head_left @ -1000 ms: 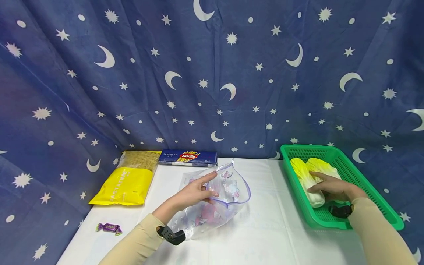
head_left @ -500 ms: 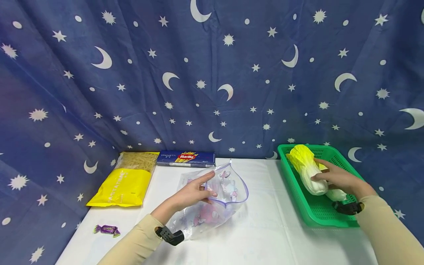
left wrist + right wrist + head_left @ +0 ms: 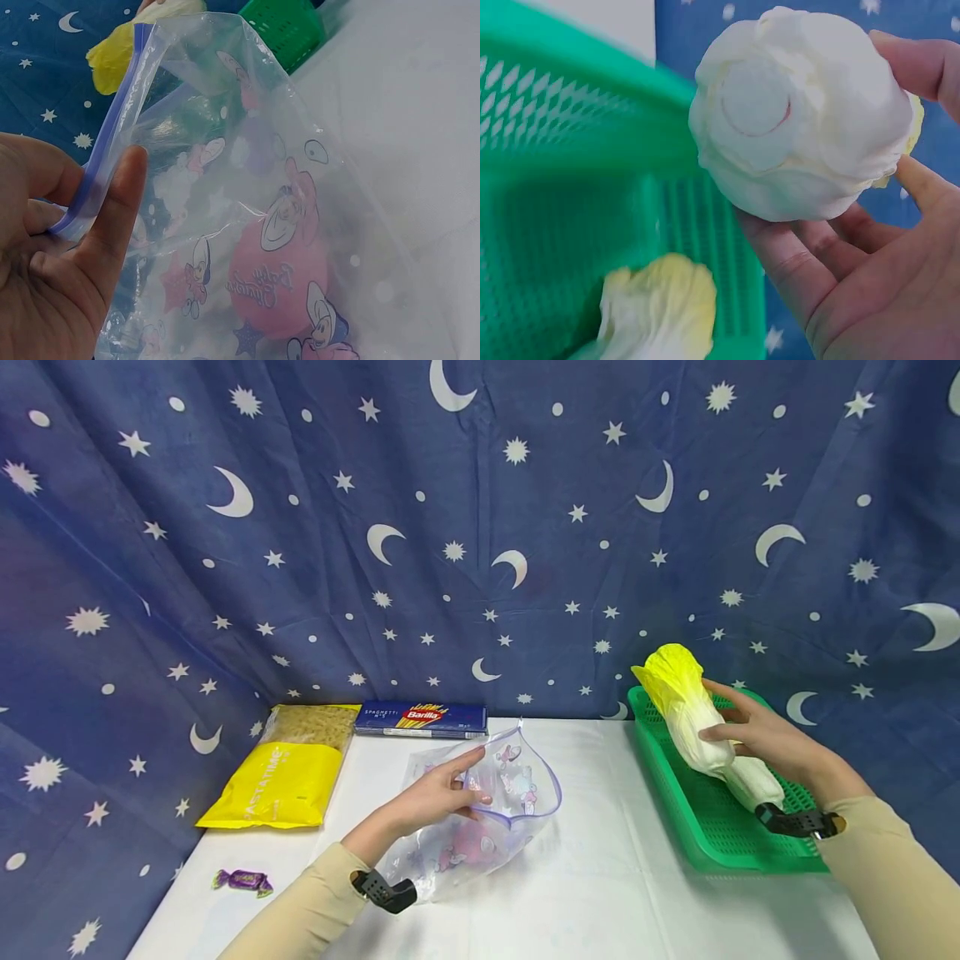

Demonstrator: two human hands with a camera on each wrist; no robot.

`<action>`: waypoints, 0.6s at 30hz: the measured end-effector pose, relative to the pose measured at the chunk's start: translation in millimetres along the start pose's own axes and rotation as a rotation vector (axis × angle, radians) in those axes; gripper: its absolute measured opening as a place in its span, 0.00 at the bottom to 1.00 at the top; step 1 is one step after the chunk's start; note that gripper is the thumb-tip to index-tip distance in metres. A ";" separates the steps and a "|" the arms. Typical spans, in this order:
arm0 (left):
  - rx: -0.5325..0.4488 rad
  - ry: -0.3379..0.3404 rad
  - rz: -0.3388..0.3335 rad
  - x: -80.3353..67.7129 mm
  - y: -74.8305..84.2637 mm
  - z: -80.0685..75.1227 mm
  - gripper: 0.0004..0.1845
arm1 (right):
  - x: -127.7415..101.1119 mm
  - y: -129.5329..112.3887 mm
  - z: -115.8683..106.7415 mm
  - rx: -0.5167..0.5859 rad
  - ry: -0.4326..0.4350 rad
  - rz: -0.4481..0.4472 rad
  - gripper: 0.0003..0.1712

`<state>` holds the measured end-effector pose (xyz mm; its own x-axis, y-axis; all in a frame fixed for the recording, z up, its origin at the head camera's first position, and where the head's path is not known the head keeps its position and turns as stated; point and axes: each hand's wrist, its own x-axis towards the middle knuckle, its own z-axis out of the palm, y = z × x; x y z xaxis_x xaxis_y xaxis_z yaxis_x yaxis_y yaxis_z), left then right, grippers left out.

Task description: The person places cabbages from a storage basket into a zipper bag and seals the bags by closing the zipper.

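My right hand (image 3: 772, 739) grips a napa cabbage (image 3: 678, 706) with yellow leaves and a white base, raised over the green basket (image 3: 701, 847). In the right wrist view its round white base (image 3: 757, 105) faces the camera, with thumb and fingers around its sides. A second napa cabbage (image 3: 753, 783) lies in the basket below. Near the middle of the table, my left hand (image 3: 435, 795) holds the purple-edged mouth of a clear zip bag (image 3: 468, 852) apart. In the left wrist view the purple zip strip (image 3: 112, 135) runs between its fingers. Pink cartoon prints cover the bag.
A yellow pasta bag (image 3: 281, 777) lies at the back left, beside a blue spaghetti box (image 3: 420, 718) behind the zip bag. A purple wrapped candy (image 3: 243, 881) is at the front left. A blue star-patterned curtain (image 3: 480, 527) closes off the back and left.
My right hand has picked up one napa cabbage and lifted it above the basket, its leafy end now over the back rim. The left hand and zip bag have stayed nearly still.
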<state>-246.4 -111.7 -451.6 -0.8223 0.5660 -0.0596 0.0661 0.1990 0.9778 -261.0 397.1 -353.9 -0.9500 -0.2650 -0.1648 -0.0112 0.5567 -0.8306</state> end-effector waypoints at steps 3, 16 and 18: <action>0.009 0.003 0.003 0.5 0.0 -0.6 0.43 | 3.8 -14.1 10.2 0.017 -0.008 -0.029 0.54; -0.008 0.000 -0.015 1.0 0.9 -0.1 0.43 | 24.6 -46.6 67.8 0.109 -0.140 -0.116 0.53; -0.011 0.001 -0.020 0.7 1.2 -0.3 0.42 | 26.7 -50.4 76.3 0.108 -0.163 -0.127 0.53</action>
<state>-247.0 -111.3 -450.5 -0.8239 0.5611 -0.0789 0.0437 0.2017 0.9785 -262.0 301.9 -357.0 -0.8802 -0.4559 -0.1320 -0.0855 0.4258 -0.9008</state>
